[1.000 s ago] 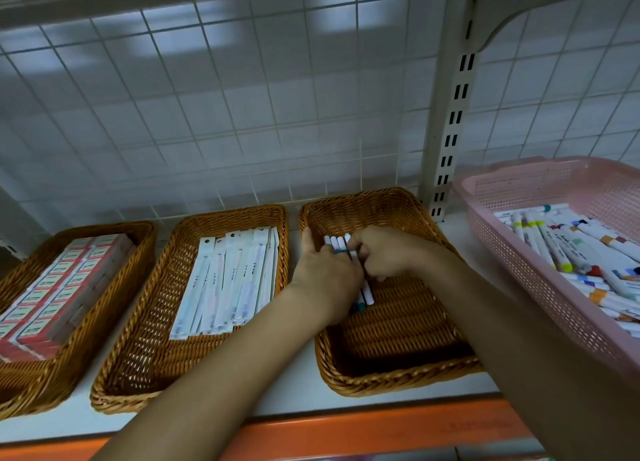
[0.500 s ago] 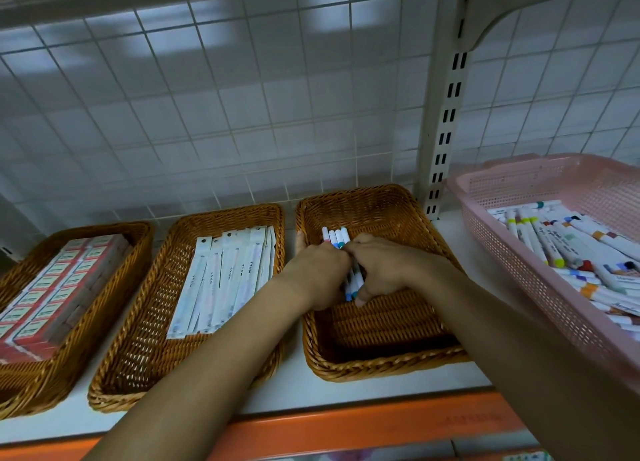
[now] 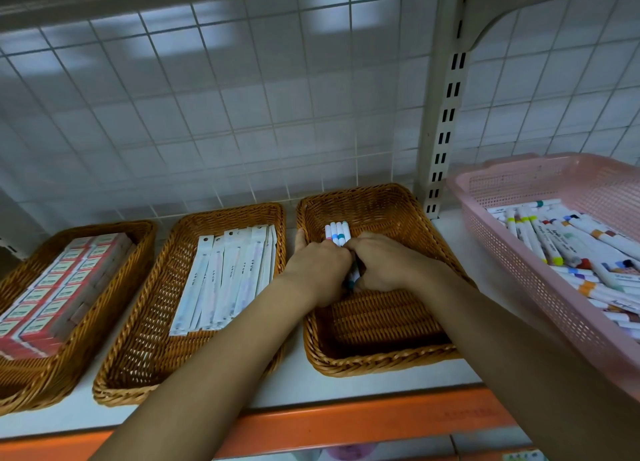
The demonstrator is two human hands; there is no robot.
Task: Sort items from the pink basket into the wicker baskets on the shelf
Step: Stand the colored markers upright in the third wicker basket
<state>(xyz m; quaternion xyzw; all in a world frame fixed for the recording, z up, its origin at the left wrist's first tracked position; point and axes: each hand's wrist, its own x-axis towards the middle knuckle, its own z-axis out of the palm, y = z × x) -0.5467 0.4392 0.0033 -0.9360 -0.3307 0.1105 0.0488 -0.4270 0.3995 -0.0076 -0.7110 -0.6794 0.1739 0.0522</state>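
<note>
Both my hands are inside the right wicker basket [image 3: 377, 201]. A small bundle of white markers [image 3: 336, 233] with coloured bands lies against its left wall. My left hand [image 3: 320, 265] covers the bundle from the left, thumb on the basket's rim. My right hand [image 3: 379, 263] curls round the markers from the right. Only the markers' far tips and a bit of their near ends show. The pink basket [image 3: 540, 280] stands at the right, holding several more markers [image 3: 568, 249].
The middle wicker basket [image 3: 145, 353] holds flat white packets [image 3: 228, 277]. The left wicker basket [image 3: 69, 349] holds red and white boxes [image 3: 52, 287]. An upright slotted shelf post [image 3: 443, 121] stands between the right wicker basket and the pink one. The shelf's orange front edge [image 3: 346, 422] runs below.
Both hands have slid the marker bundle slightly toward the basket's left wall and closed in together over it. The view has tilted a little.
</note>
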